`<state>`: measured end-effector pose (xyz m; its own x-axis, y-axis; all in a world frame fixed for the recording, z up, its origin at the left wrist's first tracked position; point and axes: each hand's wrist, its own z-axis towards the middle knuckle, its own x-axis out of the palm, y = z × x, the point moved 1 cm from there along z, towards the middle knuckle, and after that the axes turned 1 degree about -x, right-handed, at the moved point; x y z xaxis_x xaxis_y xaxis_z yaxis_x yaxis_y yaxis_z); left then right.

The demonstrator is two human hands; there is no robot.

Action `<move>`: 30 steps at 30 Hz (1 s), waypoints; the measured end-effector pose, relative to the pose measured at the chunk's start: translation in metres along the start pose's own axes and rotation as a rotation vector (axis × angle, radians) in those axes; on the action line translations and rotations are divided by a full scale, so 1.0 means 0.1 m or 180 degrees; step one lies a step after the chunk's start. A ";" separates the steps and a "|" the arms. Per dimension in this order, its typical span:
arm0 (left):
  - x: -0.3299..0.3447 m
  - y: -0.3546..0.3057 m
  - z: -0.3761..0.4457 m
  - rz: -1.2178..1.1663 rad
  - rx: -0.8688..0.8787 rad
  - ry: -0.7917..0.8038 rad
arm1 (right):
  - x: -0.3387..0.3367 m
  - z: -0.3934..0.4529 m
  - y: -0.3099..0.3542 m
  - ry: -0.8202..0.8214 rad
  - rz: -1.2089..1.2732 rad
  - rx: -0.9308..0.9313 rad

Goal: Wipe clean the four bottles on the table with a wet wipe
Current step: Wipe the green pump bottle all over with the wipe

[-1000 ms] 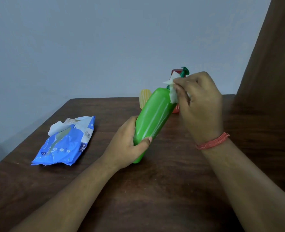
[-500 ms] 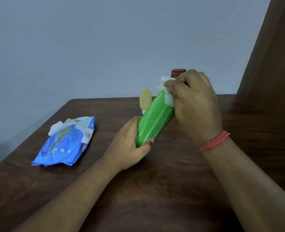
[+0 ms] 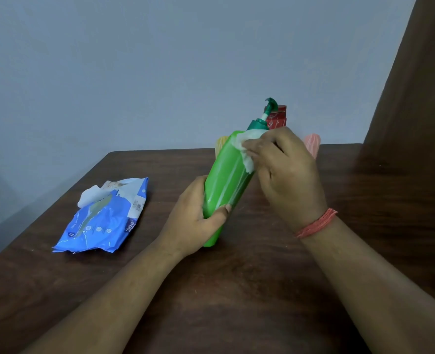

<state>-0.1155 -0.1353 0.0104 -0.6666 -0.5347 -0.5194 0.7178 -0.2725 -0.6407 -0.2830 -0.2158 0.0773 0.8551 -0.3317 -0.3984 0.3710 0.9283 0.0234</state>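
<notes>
The green bottle (image 3: pixel 226 185) is smooth, glossy plastic with streaked highlights. The wet wipe (image 3: pixel 247 149) pressed on its shoulder is soft, crumpled white cloth. Left of the bottle, the wipe pack (image 3: pixel 104 221) is shiny, wrinkled blue film. The table (image 3: pixel 237 290) is matt, dark-grained wood.

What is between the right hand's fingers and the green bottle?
In the head view, a white wet wipe lies pressed between the right hand and the green bottle near its shoulder.

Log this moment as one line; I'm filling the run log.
step: wiping green pump bottle | left hand: grips bottle base | right hand: presses wet wipe on shoulder | bottle tilted
</notes>
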 end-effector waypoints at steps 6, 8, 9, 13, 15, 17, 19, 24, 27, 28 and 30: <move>-0.02 0.01 0.00 -0.0203 -0.0195 0.0030 | 0.04 -0.05 0.00 0.0094 0.0137 0.0150; -0.03 0.00 0.00 -0.0259 -0.0242 0.0002 | 0.08 -0.08 0.02 0.0194 0.0159 0.0102; -0.03 0.00 0.00 -0.0303 -0.0273 -0.0018 | 0.10 -0.09 0.02 0.0310 0.0137 -0.0024; -0.04 0.00 -0.02 -0.0407 -0.0386 -0.0008 | 0.12 -0.11 -0.02 0.0162 0.0306 0.0134; -0.03 0.00 -0.02 -0.0453 -0.0417 -0.0033 | 0.15 -0.13 0.00 0.0325 0.0308 -0.0038; -0.04 0.01 -0.01 -0.0527 -0.0475 -0.0033 | 0.18 -0.14 0.01 0.0450 0.0260 -0.0176; -0.04 0.01 -0.01 -0.0504 -0.0483 -0.0007 | 0.17 -0.13 -0.02 0.0297 0.0330 0.0072; -0.04 0.01 -0.01 -0.0533 -0.0473 -0.0045 | 0.19 -0.17 0.03 0.0519 0.0298 -0.0205; -0.04 0.02 -0.01 -0.0513 -0.0457 -0.0011 | 0.18 -0.16 0.02 0.0317 0.0427 0.0072; -0.04 0.02 -0.01 -0.0521 -0.0446 -0.0020 | 0.19 -0.17 0.03 0.0367 0.0435 -0.0024; -0.04 0.03 -0.01 -0.0557 -0.0451 -0.0032 | 0.20 -0.18 0.05 0.0501 0.0374 -0.0239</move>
<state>-0.1112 -0.1330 0.0103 -0.7759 -0.4972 -0.3883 0.5556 -0.2470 -0.7939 -0.2711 -0.2148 0.0529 0.8215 -0.1957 -0.5355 0.2391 0.9709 0.0121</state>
